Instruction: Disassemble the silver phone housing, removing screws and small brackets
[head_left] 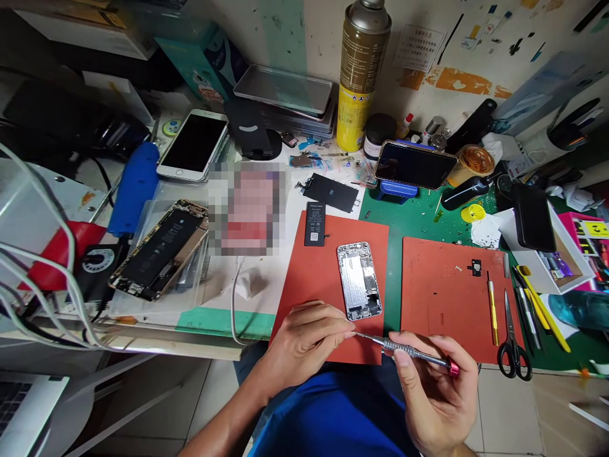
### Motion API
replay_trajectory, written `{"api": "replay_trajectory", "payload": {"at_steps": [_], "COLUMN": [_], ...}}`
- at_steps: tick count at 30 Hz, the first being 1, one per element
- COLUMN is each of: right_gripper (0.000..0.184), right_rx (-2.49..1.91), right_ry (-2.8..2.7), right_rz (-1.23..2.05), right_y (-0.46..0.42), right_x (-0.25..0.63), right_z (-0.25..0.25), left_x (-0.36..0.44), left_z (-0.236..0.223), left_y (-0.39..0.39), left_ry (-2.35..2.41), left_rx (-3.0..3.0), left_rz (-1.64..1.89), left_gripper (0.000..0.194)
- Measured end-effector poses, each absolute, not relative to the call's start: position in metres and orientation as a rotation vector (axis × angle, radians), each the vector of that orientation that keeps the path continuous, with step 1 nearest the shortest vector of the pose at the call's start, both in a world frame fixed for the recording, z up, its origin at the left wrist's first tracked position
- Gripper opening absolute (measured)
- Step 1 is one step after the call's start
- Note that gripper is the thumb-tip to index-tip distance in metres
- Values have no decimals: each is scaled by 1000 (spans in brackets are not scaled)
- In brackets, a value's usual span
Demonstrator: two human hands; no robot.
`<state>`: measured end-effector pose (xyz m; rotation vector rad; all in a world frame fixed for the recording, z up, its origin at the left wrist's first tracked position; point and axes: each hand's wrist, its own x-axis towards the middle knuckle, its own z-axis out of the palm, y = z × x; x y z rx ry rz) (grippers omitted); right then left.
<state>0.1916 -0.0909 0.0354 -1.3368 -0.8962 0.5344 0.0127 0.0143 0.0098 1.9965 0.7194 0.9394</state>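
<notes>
My right hand (435,387) holds a silver precision screwdriver (404,348) with a red end cap, its tip pointing left. My left hand (314,339) is closed in a pinch at the screwdriver's tip; whatever lies between those fingertips is too small to make out. Just beyond both hands, an opened phone housing (354,279) lies on an orange mat (295,279), its silver inside facing up. A black phone battery (314,225) rests at the mat's far edge, and behind it lies a dark screen panel (330,192).
On a second orange mat (447,279) are a yellow screwdriver (492,311) and small parts. Black scissors (514,355) overhang the front edge. At left lie another opened phone (162,251), a white phone (194,147) and cables (71,247). A spray can (361,76) stands behind.
</notes>
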Motion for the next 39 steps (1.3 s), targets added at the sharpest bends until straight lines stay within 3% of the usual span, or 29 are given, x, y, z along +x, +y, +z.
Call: {"api": "replay_trajectory", "payload": {"at_steps": [11, 28, 34, 39], "right_gripper": [53, 47, 66, 75], "right_rx": [-1328, -1381, -1396, -1365], "right_ry": [-994, -1000, -1267, -1498], "right_rz": [404, 388, 155, 238], "right_y": [-92, -90, -86, -79], "right_x": [189, 201, 215, 221], "right_z": [32, 37, 42, 45], "left_x": [14, 16, 16, 22], "left_z": [12, 12, 3, 0], "left_y": [14, 3, -20, -25], "left_ry": [744, 859, 712, 798], "left_rx": [2003, 2200, 2729, 2822], "left_rz": [939, 1025, 965, 910], "left_gripper": [14, 10, 29, 38]}}
